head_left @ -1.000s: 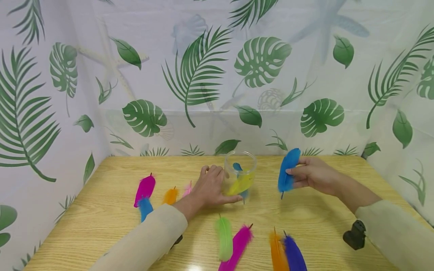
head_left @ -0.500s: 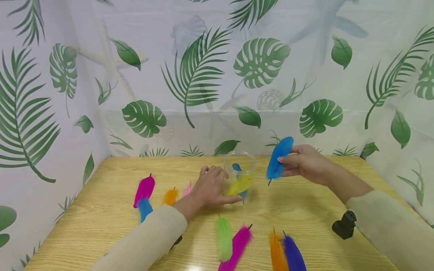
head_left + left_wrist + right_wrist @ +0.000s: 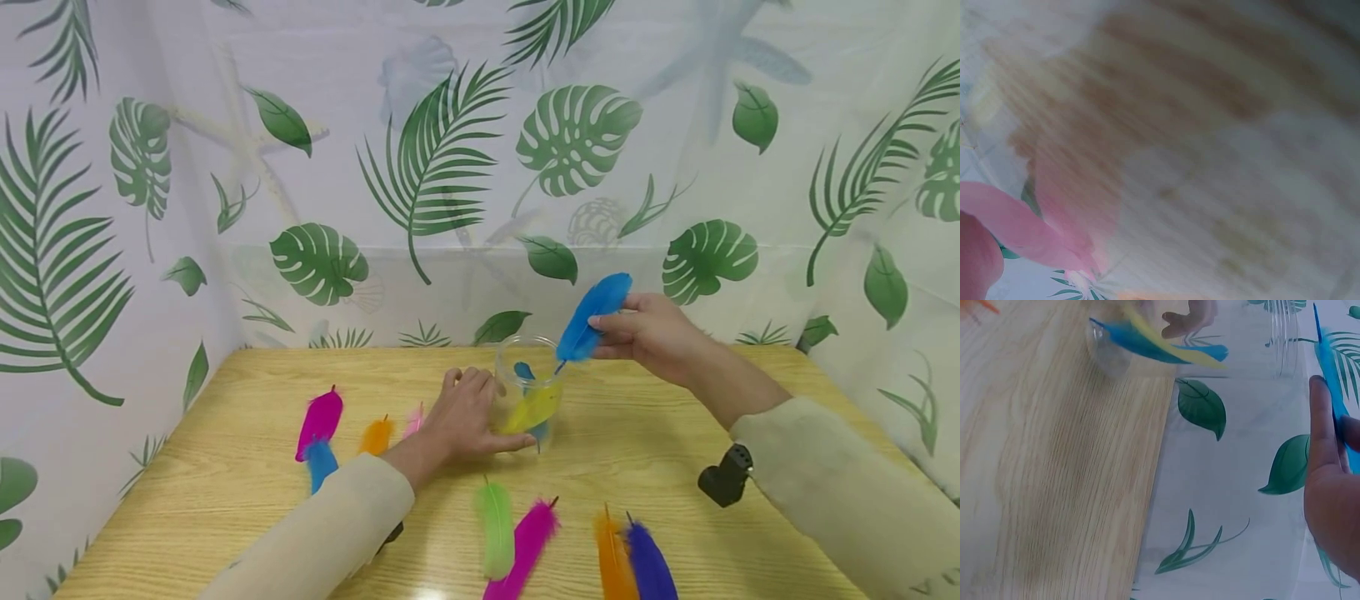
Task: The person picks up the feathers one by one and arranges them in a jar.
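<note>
My right hand [image 3: 648, 337] pinches a blue feather [image 3: 596, 317] between thumb and fingers, its quill tip slanting down at the rim of a clear plastic jar [image 3: 531, 340]. In the right wrist view, the pinched feather [image 3: 1329, 365] stands with its quill upward beside the jar's ridged mouth [image 3: 1284, 337]. Inside the jar lie a yellow feather [image 3: 534, 408] and a blue feather [image 3: 524, 369]. My left hand [image 3: 467, 412] holds the jar from its left side, thumb along the front near the base. Blurred cloth fills most of the left wrist view, with fingers [image 3: 1010, 219] at lower left.
Left on the wooden table [image 3: 225, 500] lie magenta [image 3: 321, 417], blue [image 3: 321, 462], orange [image 3: 377, 434] and pink [image 3: 414, 419] feathers. Nearer are green [image 3: 497, 529], magenta [image 3: 531, 542], orange [image 3: 615, 558] and purple [image 3: 651, 558] ones. A leaf-print sheet [image 3: 465, 292] hangs behind.
My right hand has carried the blue feather left and upward, from the right of the jar to its rim, tilting it more. The left hand and the jar have stayed put.
</note>
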Available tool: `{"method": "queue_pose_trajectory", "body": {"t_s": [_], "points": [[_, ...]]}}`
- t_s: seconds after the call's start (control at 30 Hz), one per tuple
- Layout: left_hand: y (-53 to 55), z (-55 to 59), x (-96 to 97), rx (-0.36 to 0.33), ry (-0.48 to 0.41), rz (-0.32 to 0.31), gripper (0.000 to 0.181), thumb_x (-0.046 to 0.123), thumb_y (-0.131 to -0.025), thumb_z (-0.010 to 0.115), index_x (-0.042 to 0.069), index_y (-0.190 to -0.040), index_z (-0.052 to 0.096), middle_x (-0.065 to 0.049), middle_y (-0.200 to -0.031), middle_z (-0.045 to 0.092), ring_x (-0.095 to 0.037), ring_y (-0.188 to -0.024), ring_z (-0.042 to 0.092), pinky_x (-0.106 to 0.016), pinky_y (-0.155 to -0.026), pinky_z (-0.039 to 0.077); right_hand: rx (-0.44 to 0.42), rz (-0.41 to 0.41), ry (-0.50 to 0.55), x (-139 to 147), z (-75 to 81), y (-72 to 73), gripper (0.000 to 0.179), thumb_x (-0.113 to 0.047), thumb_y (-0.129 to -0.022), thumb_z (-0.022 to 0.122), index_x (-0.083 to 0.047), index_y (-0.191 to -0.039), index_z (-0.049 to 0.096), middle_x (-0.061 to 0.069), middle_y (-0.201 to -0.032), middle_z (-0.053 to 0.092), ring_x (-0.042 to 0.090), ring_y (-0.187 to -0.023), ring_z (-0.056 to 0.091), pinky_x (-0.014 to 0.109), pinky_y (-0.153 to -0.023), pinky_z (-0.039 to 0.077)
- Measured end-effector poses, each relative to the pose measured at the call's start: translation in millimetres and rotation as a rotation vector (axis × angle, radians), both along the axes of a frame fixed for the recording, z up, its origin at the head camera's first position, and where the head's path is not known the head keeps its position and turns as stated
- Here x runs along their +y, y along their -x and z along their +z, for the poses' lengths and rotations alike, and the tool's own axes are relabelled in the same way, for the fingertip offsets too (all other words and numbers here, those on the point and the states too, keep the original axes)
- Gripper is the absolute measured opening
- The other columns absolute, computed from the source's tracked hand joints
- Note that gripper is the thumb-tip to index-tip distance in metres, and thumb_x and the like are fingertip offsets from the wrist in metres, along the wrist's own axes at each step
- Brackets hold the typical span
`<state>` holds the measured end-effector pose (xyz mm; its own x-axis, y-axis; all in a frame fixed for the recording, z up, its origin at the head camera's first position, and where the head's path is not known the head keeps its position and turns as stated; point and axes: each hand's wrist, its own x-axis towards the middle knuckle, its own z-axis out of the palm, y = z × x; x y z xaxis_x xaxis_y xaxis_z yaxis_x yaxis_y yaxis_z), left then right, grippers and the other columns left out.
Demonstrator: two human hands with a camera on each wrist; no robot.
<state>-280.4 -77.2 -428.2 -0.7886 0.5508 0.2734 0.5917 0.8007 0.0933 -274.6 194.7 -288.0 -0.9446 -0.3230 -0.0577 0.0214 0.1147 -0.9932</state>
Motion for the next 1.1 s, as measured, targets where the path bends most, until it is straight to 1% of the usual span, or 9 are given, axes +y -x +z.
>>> {"method": "queue_pose_trajectory", "body": {"t_s": [0.07,0.17,0.27,0.33,0.53,0.67,0.8,0.93,1.1], "points": [[0.0,0.3,0.1,-0.004,0.000,-0.001,0.081,0.081,-0.080,0.053,0.011,-0.121,0.058,-0.001,-0.114,0.059,-0.020,-0.114,0.049,-0.046,-0.104,0.030,0.000,-0.025,0.011,-4,1.1,-0.1,0.028,-0.011,-0.101,0.058,0.007,-0.120,0.049,0.001,-0.092,0.076,0.018,-0.087,0.076,0.038,-0.086,0.057],[-0.1,0.5,0.6,-0.007,0.001,-0.005,0.082,0.081,-0.080,0.053,0.011,-0.122,0.058,-0.001,-0.114,0.059,-0.020,-0.114,0.049,-0.046,-0.105,0.031,-0.011,-0.062,0.035,-9,1.8,0.2,0.036,-0.010,-0.100,0.059,0.010,-0.127,0.047,0.000,-0.091,0.076,0.017,-0.086,0.075,0.036,-0.084,0.057],[0.1,0.2,0.9,-0.003,0.005,-0.007,0.082,0.082,-0.080,0.052,0.011,-0.122,0.057,-0.001,-0.113,0.058,-0.019,-0.113,0.049,-0.046,-0.104,0.031,-0.030,-0.090,0.060,-12,1.4,0.9,0.046,-0.008,-0.100,0.058,0.013,-0.137,0.041,0.000,-0.091,0.075,0.015,-0.086,0.075,0.033,-0.082,0.058],[0.2,0.0,1.0,-0.001,0.006,-0.005,0.083,0.082,-0.080,0.052,0.011,-0.122,0.057,-0.001,-0.113,0.059,-0.019,-0.112,0.049,-0.046,-0.104,0.031,-0.039,-0.107,0.075,-15,0.8,1.5,0.049,-0.007,-0.100,0.057,0.014,-0.141,0.037,-0.001,-0.090,0.074,0.014,-0.085,0.075,0.030,-0.080,0.058],[0.3,-0.5,0.6,0.000,0.005,0.001,0.083,0.083,-0.080,0.051,0.012,-0.122,0.058,-0.001,-0.113,0.059,-0.019,-0.113,0.050,-0.046,-0.104,0.032,-0.017,-0.162,0.077,-20,-0.8,1.3,0.048,-0.005,-0.100,0.055,0.015,-0.141,0.037,-0.002,-0.088,0.072,0.011,-0.082,0.074,0.027,-0.078,0.058],[0.2,-0.7,0.2,-0.006,0.003,0.002,0.083,0.083,-0.080,0.051,0.012,-0.123,0.057,0.000,-0.113,0.059,-0.019,-0.112,0.049,-0.045,-0.103,0.031,0.011,-0.223,0.073,-23,-0.5,-0.3,0.050,-0.006,-0.101,0.055,0.015,-0.142,0.037,-0.004,-0.088,0.070,0.008,-0.081,0.073,0.023,-0.078,0.057],[0.1,-0.6,-0.1,-0.005,0.000,0.002,0.083,0.083,-0.080,0.051,0.012,-0.123,0.057,0.000,-0.112,0.059,-0.019,-0.111,0.050,-0.044,-0.102,0.032,0.027,-0.272,0.058,-25,0.2,-1.0,0.050,-0.009,-0.102,0.055,0.012,-0.144,0.038,-0.005,-0.091,0.069,0.007,-0.081,0.073,0.022,-0.078,0.057],[0.2,-0.9,-0.2,-0.008,-0.004,0.002,0.083,0.083,-0.080,0.051,0.012,-0.123,0.057,0.000,-0.112,0.059,-0.018,-0.111,0.049,-0.044,-0.101,0.031,0.027,-0.276,0.078,-25,0.2,-1.3,0.048,-0.010,-0.101,0.057,0.010,-0.142,0.041,-0.005,-0.092,0.070,0.009,-0.082,0.073,0.023,-0.078,0.057],[0.5,-1.4,-0.2,-0.012,-0.009,-0.001,0.082,0.083,-0.080,0.051,0.013,-0.122,0.057,0.001,-0.112,0.059,-0.018,-0.112,0.049,-0.044,-0.102,0.031,0.002,-0.238,0.178,-24,0.0,-2.7,0.036,-0.008,-0.100,0.058,0.006,-0.132,0.048,-0.002,-0.094,0.073,0.014,-0.088,0.074,0.028,-0.081,0.057]]}}
